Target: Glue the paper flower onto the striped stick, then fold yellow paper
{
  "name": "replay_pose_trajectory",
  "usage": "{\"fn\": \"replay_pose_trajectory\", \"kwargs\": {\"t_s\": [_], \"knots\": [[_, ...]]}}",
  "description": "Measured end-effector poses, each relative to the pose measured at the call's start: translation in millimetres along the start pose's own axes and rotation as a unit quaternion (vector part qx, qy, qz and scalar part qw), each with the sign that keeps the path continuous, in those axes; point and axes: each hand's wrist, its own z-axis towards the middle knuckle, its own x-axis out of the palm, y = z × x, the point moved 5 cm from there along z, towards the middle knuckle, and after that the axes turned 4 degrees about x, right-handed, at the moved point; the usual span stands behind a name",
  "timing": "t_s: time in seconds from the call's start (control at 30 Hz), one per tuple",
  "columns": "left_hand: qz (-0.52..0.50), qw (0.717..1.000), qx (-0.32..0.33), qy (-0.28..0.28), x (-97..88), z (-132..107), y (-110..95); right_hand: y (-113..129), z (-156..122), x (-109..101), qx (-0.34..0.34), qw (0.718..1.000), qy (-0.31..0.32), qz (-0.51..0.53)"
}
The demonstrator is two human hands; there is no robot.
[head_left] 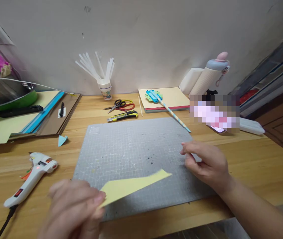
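A yellow paper (131,186) strip with a pointed far end is held just above the near part of the grey cutting mat (131,139). The left hand (74,209) pinches its near left end, with the fingers (94,199) closed on the paper. The pointed tip sticks out to the right and nothing touches it.

The paper looks already cut to shape. It looks flat, with no glue on it and nothing stuck to it, so I think most of the work is not done yet.

The right hand (206,162) rests on the right side of the mat, near the tip but apart from it. Its fingers are bent, and I cannot tell if they hold anything.

On the left of the table (256,159) lies a white glue gun (32,174). Far behind the mat lie scissors (120,105) and a yellow knife (123,116).
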Motion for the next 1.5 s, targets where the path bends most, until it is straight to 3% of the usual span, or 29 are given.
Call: {"fn": "replay_pose_trajectory", "kwargs": {"t_s": [0.07,0.1,0.17,0.2,0.23,0.27,0.33,0.43,0.53,0.6,0.73,0.87,1.3,1.4,1.5], "knots": [[-0.148,0.967,-0.185,-0.094,9.2,11.9,17.7,-1.2,5.5,6.4,0.129,0.981,0.010,0.148],[-0.201,0.935,-0.277,-0.088,21.1,14.4,26.2,2.4,8.6,16.5,0.186,0.950,0.051,0.246],[-0.279,0.844,-0.458,-0.005,49.7,10.7,40.1,16.4,14.9,43.0,0.268,0.849,0.166,0.424],[-0.297,0.805,-0.512,0.027,59.4,8.0,44.6,23.0,18.0,55.0,0.298,0.802,0.211,0.473],[-0.304,0.780,-0.543,0.059,66.3,6.4,48.2,26.9,21.4,65.2,0.320,0.774,0.241,0.490],[-0.304,0.766,-0.559,0.092,70.9,5.8,51.2,27.2,24.3,74.0,0.345,0.764,0.257,0.481],[-0.294,0.761,-0.549,0.180,77.3,8.8,54.2,23.3,29.4,87.7,0.369,0.770,0.267,0.448],[-0.251,0.789,-0.470,0.307,84.0,20.0,52.4,18.3,29.3,102.2,0.374,0.770,0.288,0.429],[-0.209,0.815,-0.411,0.352,94.2,29.0,48.8,18.6,20.2,109.9,0.369,0.762,0.316,0.428],[-0.213,0.809,-0.408,0.366,105.1,28.9,46.4,19.7,13.4,111.5,0.358,0.771,0.318,0.421],[-0.233,0.800,-0.406,0.375,122.7,24.5,43.7,22.3,5.5,112.2,0.319,0.806,0.292,0.404],[-0.235,0.804,-0.403,0.368,124.2,22.2,47.3,19.7,5.5,112.7,0.321,0.819,0.257,0.401],[-0.238,0.800,-0.422,0.355,105.9,17.2,63.8,-30.0,31.3,75.9,0.392,0.796,0.106,0.449],[-0.210,0.814,-0.426,0.336,100.3,17.7,71.0,-43.8,38.3,64.4,0.414,0.788,0.035,0.453],[-0.157,0.859,-0.406,0.270,92.3,22.6,73.0,-46.5,37.8,66.8,0.436,0.777,0.044,0.451]]}}
